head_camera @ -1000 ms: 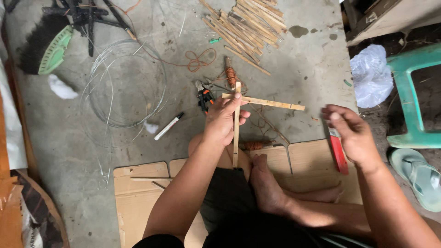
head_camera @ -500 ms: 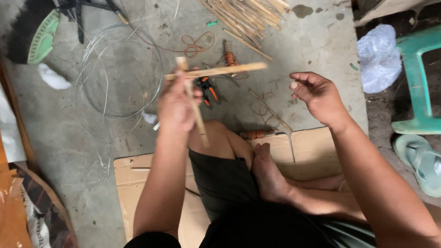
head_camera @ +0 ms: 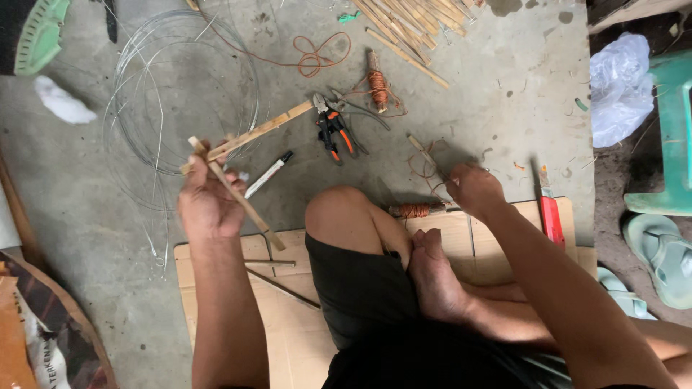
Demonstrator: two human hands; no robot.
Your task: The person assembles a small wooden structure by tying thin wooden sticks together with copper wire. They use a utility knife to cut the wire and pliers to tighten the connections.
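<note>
My left hand (head_camera: 207,204) grips two thin bamboo sticks (head_camera: 241,140) joined in a cross and holds them up over the concrete floor at the left. My right hand (head_camera: 472,189) is down at the floor beyond my bent knee. Its fingers are closed on the end of a short stick (head_camera: 425,153) with loose orange wire around it. Another stick wound with orange wire (head_camera: 413,209) lies just left of that hand. Orange-handled pliers (head_camera: 333,132) and a black-and-white marker (head_camera: 267,173) lie between my hands.
A coil of thin grey wire (head_camera: 180,86) lies at the left, a spool of orange wire (head_camera: 377,83) and a pile of bamboo strips (head_camera: 407,25) further back. A red-handled knife (head_camera: 551,212) rests on the cardboard sheet (head_camera: 288,324). A white plastic bag (head_camera: 620,79), green stool (head_camera: 674,122) and sandal (head_camera: 663,263) are at the right.
My left hand has carried the stick cross leftwards and tilted it. My right hand let go of the red-handled knife, rose, then dropped to the floor and closed on the short stick.
</note>
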